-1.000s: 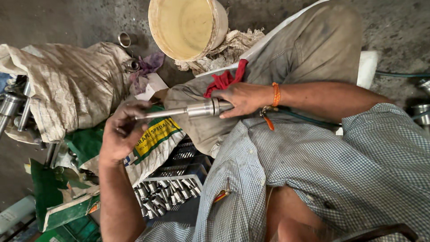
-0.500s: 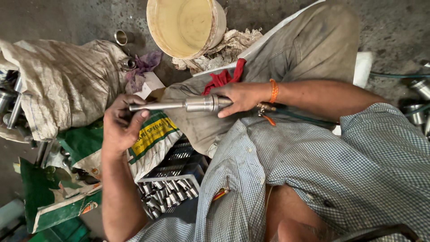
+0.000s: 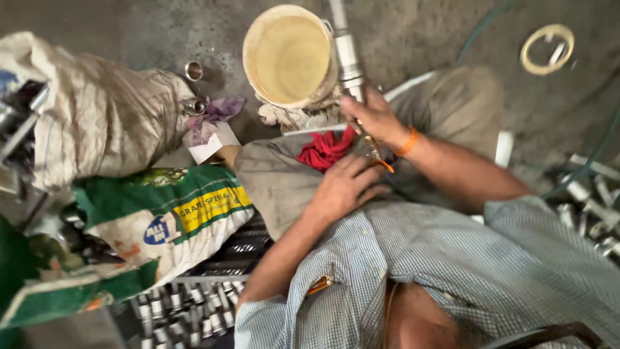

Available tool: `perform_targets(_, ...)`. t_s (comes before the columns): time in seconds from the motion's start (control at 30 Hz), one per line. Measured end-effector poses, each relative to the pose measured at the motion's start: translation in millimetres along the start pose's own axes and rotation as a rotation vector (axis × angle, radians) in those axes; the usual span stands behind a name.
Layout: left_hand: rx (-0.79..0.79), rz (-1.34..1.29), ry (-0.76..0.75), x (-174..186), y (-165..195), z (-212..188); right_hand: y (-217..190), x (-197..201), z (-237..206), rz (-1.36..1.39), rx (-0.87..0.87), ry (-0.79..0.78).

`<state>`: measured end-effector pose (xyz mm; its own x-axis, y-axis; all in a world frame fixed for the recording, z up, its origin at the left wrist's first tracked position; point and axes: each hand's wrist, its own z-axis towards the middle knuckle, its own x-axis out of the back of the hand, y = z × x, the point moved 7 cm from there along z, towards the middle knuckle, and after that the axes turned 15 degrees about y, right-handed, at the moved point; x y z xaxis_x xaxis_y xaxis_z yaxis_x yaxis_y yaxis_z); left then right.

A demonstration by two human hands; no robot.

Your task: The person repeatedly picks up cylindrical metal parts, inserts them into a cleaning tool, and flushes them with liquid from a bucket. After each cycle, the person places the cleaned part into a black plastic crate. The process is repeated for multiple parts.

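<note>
Steel shaft (image 3: 347,48), one, gripped in right hand (image 3: 371,116); left hand (image 3: 345,187) empty, loosely open.

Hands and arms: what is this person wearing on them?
Both hands, left and right, are bare, with no gloves. The forearms are uncovered. An orange thread band circles the right wrist. The shirt is a pale, fine-checked fabric.
</note>
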<state>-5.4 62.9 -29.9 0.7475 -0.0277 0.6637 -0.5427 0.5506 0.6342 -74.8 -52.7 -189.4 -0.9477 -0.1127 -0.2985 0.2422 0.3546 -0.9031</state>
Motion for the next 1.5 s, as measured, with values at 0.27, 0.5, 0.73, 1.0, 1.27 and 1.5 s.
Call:
perform_targets(0.27, 0.118, -0.006, 0.352, -6.6, -39.4, -11.6, -5.2, 14.4, 9.1, 0.061, 0.02, 0.281)
perform_targets(0.5, 0.81, -0.605, 0.551, -48.3, -134.0, -34.9, -33.5, -1.8, -14.2, 0.09, 0.164, 0.147)
perform_targets(0.73, 0.521, -1.036, 0.36, -93.3, -144.7, -23.1, -15.3, 43.9, -80.5, -0.215, -0.127, 0.189)
perform_targets(1.0, 0.354, -1.558, 0.079, -77.2, -84.6, 11.8, 15.8, 63.8, -112.4, -0.448, -0.022, -0.098)
perform_targets(1.27, 0.539, -1.82, 0.168, -72.3, -116.6, 16.8, -22.7, 61.3, -104.9, -1.149, 0.891, -0.051)
perform_targets(1.5, 0.466, -1.571, 0.219, -58.1, -160.3, 10.4, -33.0, 7.0, -94.7, -1.271, 1.042, -0.29)
